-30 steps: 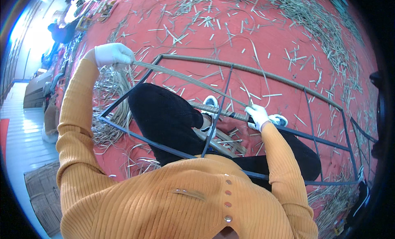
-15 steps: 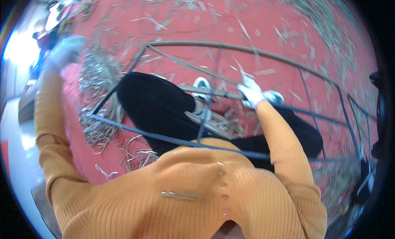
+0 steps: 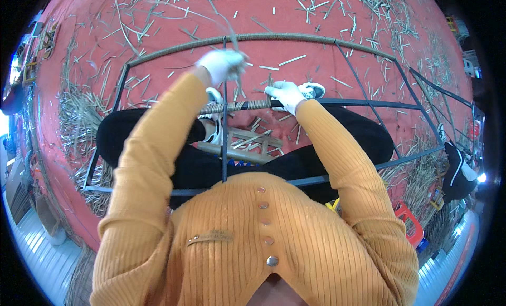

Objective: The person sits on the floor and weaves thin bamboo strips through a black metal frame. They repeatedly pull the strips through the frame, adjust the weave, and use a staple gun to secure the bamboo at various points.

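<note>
A dark metal frame (image 3: 348,102) lies across my lap, its crossbars spanning my legs. My left hand (image 3: 219,66), in a white glove, is closed above the middle bar on a thin, pale plant-fibre strip (image 3: 228,24), whose loose end curves up and away. On that middle bar is a tightly wound fibre wrapping (image 3: 253,105). My right hand (image 3: 286,96), also white-gloved, pinches the bar at the wrapping's right end, where a short strip end stands up by the fingers. The frame's far bar (image 3: 295,37) is covered in similar wrapping.
Cut strip pieces (image 3: 290,60) litter the red floor covering (image 3: 174,48). Fibre bundles (image 3: 87,116) lie at the left, with more (image 3: 411,169) at the right. A wooden piece (image 3: 247,156) lies between my legs. Another dark frame (image 3: 448,90) and a red plastic stool (image 3: 410,224) are at the right.
My left hand has swung from far left to above the middle bar, bringing the strip with it. My right hand stays at the bar. The view has shifted.
</note>
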`<state>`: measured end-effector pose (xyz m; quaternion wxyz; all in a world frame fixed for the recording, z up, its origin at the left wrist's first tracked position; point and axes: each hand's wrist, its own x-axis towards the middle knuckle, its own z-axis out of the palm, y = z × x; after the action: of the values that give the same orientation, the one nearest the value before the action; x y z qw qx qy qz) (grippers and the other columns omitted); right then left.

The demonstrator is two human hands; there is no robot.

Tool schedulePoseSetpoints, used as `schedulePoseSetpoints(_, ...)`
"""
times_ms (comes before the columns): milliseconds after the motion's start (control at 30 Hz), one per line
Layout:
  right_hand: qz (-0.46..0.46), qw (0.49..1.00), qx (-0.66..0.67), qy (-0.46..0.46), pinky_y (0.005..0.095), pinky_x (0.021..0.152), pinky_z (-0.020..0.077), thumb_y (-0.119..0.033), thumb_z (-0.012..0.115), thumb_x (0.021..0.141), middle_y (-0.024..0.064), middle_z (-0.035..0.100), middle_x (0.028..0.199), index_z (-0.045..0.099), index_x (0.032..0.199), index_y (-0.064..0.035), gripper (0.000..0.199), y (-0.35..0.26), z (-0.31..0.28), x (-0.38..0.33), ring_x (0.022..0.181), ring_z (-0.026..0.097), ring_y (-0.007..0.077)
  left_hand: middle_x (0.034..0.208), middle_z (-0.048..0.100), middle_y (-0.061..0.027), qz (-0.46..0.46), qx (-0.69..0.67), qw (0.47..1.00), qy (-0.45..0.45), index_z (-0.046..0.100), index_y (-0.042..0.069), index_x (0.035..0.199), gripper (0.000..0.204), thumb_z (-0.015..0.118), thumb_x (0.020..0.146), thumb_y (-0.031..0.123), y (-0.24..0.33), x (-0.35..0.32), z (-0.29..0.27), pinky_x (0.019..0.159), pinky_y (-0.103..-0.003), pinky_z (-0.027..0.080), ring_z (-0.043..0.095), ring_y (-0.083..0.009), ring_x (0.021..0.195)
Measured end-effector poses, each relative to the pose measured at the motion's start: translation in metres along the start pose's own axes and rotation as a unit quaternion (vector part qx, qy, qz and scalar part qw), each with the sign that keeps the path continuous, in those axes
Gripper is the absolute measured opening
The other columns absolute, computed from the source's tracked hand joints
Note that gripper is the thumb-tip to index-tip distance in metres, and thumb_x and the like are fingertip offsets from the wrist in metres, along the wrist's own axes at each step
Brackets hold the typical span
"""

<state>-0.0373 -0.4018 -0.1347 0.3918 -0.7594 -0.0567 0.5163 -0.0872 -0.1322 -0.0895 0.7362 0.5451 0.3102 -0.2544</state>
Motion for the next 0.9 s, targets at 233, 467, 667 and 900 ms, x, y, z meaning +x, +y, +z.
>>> schedulePoseSetpoints(233, -0.041, 0.997, 0.050, -0.040, 0.0335, 0.091, 0.0489, -0.032, 0.070, 0.092, 0.0127, 0.072, 0.109, 0.068, 0.122, 0.0051, 0.047, -0.014, -0.010, -0.014, 0.100, 0.065, 0.0199, 0.099, 0.069, -0.0040, 0.051, -0.299, 0.953, 0.013, 0.064, 0.010, 0.120, 0.022, 0.057, 0.103, 0.023, -0.057, 0.037, 0.050, 0.077, -0.031, 0.055, 0.067, -0.0155, 0.089)
schedulePoseSetpoints(467, -0.058, 0.997, -0.042, 0.000, 0.0314, 0.089, 0.0483, -0.029, 0.067, 0.094, 0.0124, 0.072, 0.107, 0.069, 0.115, 0.0070, 0.042, -0.025, -0.007, -0.018, 0.098, 0.064, 0.0190, 0.107, 0.070, -0.0103, 0.007, -0.213, 0.976, -0.047, 0.063, 0.005, 0.120, 0.024, 0.060, 0.097, 0.012, -0.068, 0.037, 0.038, 0.081, -0.039, 0.059, 0.069, -0.0227, 0.097)
schedulePoseSetpoints(667, -0.039, 0.998, 0.051, 0.029, 0.0305, 0.079, 0.0488, -0.025, 0.069, 0.093, 0.0074, 0.073, 0.097, 0.074, 0.107, 0.0027, 0.031, -0.017, 0.002, -0.012, 0.085, 0.063, 0.0146, 0.092, 0.071, -0.0059, -0.025, 0.000, 0.999, -0.024, 0.071, 0.002, 0.109, 0.021, 0.065, 0.091, 0.011, -0.043, 0.027, 0.044, 0.064, -0.033, 0.055, 0.067, -0.0174, 0.073)
schedulePoseSetpoints(900, -0.128, 0.990, -0.049, 0.019, 0.0331, 0.083, 0.0492, -0.028, 0.069, 0.094, 0.0088, 0.073, 0.094, 0.074, 0.107, 0.0011, 0.032, -0.023, -0.009, -0.028, 0.090, 0.064, 0.0160, 0.090, 0.072, -0.0033, 0.046, 0.028, 0.998, 0.028, 0.073, 0.003, 0.109, 0.027, 0.066, 0.096, 0.026, -0.057, 0.020, 0.060, 0.063, -0.025, 0.046, 0.062, -0.0095, 0.075)
